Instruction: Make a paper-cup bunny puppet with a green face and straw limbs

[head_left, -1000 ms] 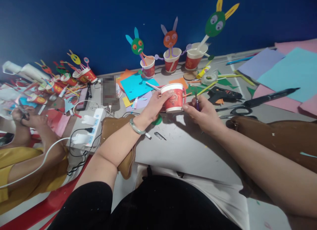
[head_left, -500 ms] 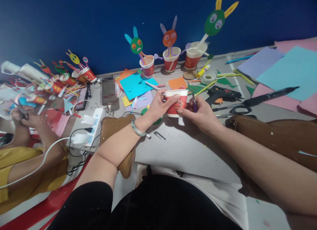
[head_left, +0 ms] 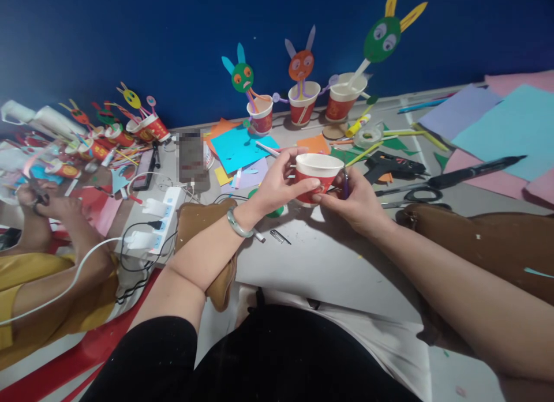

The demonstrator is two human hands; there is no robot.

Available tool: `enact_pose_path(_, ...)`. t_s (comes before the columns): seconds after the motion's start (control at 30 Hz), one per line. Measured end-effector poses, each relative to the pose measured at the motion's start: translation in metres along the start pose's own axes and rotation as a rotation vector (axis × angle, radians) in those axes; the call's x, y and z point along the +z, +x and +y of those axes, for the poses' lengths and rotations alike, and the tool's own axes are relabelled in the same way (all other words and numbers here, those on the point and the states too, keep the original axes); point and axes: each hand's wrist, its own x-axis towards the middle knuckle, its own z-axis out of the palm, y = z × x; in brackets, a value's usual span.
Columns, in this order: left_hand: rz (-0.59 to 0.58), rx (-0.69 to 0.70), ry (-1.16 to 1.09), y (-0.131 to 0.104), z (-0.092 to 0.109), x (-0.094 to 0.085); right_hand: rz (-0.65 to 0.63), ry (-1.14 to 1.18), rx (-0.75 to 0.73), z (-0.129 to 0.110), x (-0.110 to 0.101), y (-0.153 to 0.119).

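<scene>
A red paper cup (head_left: 312, 186) with a white rim is held above the grey table, its mouth tipped slightly toward me. My left hand (head_left: 283, 180) grips its left side, thumb across the front. From the right, my right hand (head_left: 357, 201) presses thumb and fingers to the lower part of the cup. A slim dark purple tool (head_left: 345, 184) also sticks up among the right fingers; its kind is not clear. Behind stand three decorated cups: one with a green paper head (head_left: 243, 77), one with an orange head (head_left: 301, 66), one with a larger green head (head_left: 382, 40).
To the right lie a black glue gun (head_left: 392, 168), scissors (head_left: 422, 194), a tape roll (head_left: 367, 135) and coloured paper (head_left: 497, 125). On the left are a power strip (head_left: 167, 217), a phone (head_left: 145, 170) and a co-worker's hands (head_left: 47, 201). A brown cushion (head_left: 199, 217) is by my left arm.
The cup has tilted toward me, so more of its rim and inside shows. Both hands stay on it, and the view has shifted slightly.
</scene>
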Motion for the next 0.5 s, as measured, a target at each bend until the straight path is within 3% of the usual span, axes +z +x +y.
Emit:
enact_pose_path(0.2,-0.146,0.107,0.116,-0.001,-0.009,-0.006,0.085,0.029,-0.036,-0.014,0.003,-0.001)
enact_pose_path(0.5,-0.196,0.262,0.222,0.002,-0.002,-0.013,0.081,-0.042,-0.058,-0.020,0.003,-0.002)
